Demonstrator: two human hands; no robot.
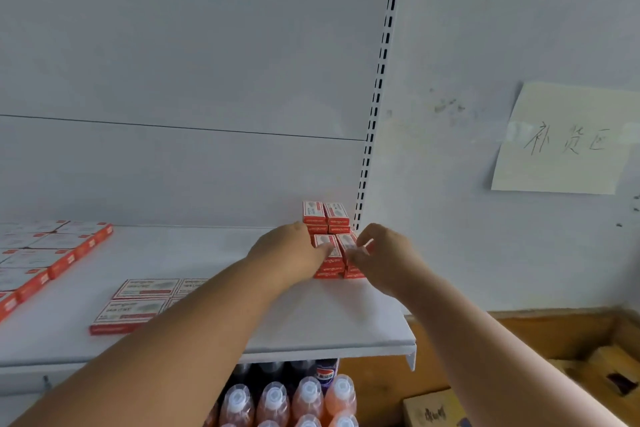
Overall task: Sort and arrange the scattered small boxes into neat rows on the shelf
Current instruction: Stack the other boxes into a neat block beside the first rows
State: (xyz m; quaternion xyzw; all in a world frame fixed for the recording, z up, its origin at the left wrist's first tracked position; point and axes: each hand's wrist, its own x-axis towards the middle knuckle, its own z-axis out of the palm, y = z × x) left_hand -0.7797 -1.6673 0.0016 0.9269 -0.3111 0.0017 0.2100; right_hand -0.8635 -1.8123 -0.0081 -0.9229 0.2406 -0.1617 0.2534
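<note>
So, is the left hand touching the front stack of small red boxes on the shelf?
Touching. In the head view the left hand lies against the left side of the front stack, fingertips on its top box, with no gap visible.

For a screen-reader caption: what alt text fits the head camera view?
Two bare hands, left hand and right hand, touch small red-and-white cardboard boxes stacked at the right rear corner of a white metal shelf. Flat red-and-white boxes lie further left; orange drink bottles stand below.
</note>
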